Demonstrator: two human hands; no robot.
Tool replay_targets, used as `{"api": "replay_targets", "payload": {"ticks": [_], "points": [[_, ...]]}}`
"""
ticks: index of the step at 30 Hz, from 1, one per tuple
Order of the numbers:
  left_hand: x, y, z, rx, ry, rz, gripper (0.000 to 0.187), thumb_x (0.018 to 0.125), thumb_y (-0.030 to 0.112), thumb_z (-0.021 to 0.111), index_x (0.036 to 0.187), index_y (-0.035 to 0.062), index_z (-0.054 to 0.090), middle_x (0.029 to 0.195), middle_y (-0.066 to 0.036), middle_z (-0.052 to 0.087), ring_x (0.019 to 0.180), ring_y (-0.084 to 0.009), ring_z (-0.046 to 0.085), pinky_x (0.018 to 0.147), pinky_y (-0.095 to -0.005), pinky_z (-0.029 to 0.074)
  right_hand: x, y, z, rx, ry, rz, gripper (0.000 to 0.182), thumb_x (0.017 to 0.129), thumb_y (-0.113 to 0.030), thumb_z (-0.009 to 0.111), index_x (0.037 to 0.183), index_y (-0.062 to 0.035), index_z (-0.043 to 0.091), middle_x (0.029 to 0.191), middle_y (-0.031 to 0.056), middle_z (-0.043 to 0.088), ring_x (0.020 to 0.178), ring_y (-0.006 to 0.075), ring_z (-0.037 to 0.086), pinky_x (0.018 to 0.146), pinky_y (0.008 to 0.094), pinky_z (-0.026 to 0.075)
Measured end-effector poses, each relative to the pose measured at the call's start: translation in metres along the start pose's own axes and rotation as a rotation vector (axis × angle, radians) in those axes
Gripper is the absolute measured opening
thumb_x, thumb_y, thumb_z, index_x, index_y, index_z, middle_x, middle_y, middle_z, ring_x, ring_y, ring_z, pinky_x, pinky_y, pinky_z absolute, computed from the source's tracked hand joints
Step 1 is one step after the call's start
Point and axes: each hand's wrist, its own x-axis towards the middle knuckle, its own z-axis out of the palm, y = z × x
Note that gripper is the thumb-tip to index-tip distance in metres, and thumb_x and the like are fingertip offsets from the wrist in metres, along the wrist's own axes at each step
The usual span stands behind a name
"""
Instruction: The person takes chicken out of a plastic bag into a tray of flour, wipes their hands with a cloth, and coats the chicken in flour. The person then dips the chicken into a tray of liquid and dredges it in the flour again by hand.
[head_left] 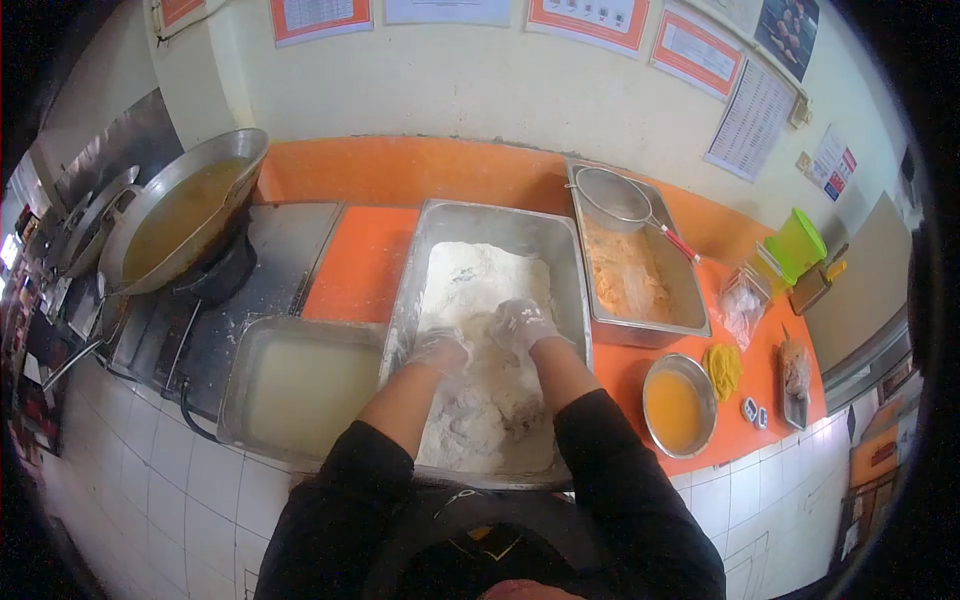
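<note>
Your L hand (443,348) and R hand (524,324) are both down in the flour (482,268), apart, whitened; fingertips are hidden, so can't tell if they're spread or gripping. Flour's in the deep metal pan (500,211) before you, btwn the tray of cloudy liquid (310,325) on your L and, on the R, the pan of orange food (648,327) w/ a strainer (613,198) across its far end.

Logged powder (490,265) in middle tray (500,218); liquid tray (240,375) at left, wok (246,146) farther left, behind; second tray (650,329) at right, sieve (613,197) on its back end, bowl (711,405) in front.
</note>
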Motion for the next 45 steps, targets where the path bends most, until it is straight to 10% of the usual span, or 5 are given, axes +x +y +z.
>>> {"api": "replay_targets", "payload": {"ticks": [5,26,30,38,45], "points": [[0.006,-0.008,-0.002,0.095,0.093,-0.056,0.031,0.07,0.016,0.051,0.093,0.0003,0.063,0.103,-0.019,0.059,0.095,-0.0291,0.058,0.081,-0.0371,0.046,-0.006,0.021,0.003,-0.208,-0.437,-0.086,0.022,0.068,-0.02,0.056,0.077,-0.0029,0.065,0.086,0.0203,0.061,0.085,0.0277,0.06,0.073,0.0338,0.048],[0.004,-0.001,-0.005,0.157,0.12,0.042,0.033,0.074,0.019,0.048,0.096,-0.0024,0.06,0.099,-0.021,0.058,0.094,-0.0305,0.056,0.081,-0.0377,0.044,0.01,0.013,0.0,-0.492,-0.014,0.003,0.028,0.079,-0.02,0.048,0.099,-0.0055,0.061,0.098,0.0161,0.059,0.092,0.0231,0.057,0.081,0.0312,0.045],[0.032,-0.015,0.022,-0.057,0.185,0.218,0.032,0.076,0.019,0.047,0.097,-0.0008,0.06,0.096,-0.022,0.059,0.094,-0.0314,0.057,0.079,-0.0388,0.045,0.011,-0.001,-0.016,-0.085,0.678,-0.149,0.037,0.079,-0.024,0.048,0.108,-0.0021,0.056,0.098,0.0151,0.058,0.095,0.027,0.054,0.085,0.0351,0.042],[0.019,-0.02,-0.011,0.181,0.376,0.082,0.027,0.082,0.024,0.045,0.096,0.0068,0.059,0.095,-0.019,0.058,0.092,-0.0305,0.056,0.077,-0.042,0.044,0.008,-0.018,0.045,-0.2,-0.624,-0.781,0.026,0.072,-0.021,0.055,0.094,-0.0076,0.06,0.091,0.0133,0.061,0.08,0.0254,0.057,0.074,0.0381,0.043],[0.001,-0.01,-0.025,0.096,0.387,0.029,0.034,0.084,0.03,0.04,0.101,0.0078,0.059,0.101,-0.017,0.057,0.095,-0.0329,0.054,0.078,-0.0457,0.043,-0.007,-0.039,0.067,-0.096,-0.622,-0.745,0.024,0.07,-0.023,0.054,0.083,-0.0051,0.062,0.078,0.0157,0.062,0.069,0.0297,0.056,0.065,0.0389,0.043]]}}
